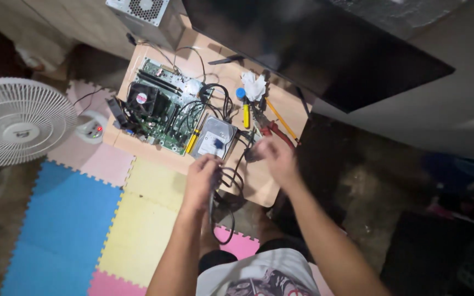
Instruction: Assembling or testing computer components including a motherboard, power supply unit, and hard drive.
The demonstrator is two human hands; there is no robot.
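Over wooden table [259,189], both hands [203,178] [276,159] grip black cable [231,178] between them.

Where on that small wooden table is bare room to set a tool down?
Bare wood shows at the table's near right corner, past the black cables, and along the near edge below the motherboard. The middle is crowded: hard drive, screwdrivers, pliers.

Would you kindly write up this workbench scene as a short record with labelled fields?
Surface: small wooden table over coloured foam floor mats
Left hand: left hand gripping black cables at the table's near edge
Right hand: right hand blurred, at a cable end; grip cannot be told
Beside hands: hard drive, motherboard, red-handled pliers, yellow screwdriver
Surroundings: white fan to the left, dark monitor above
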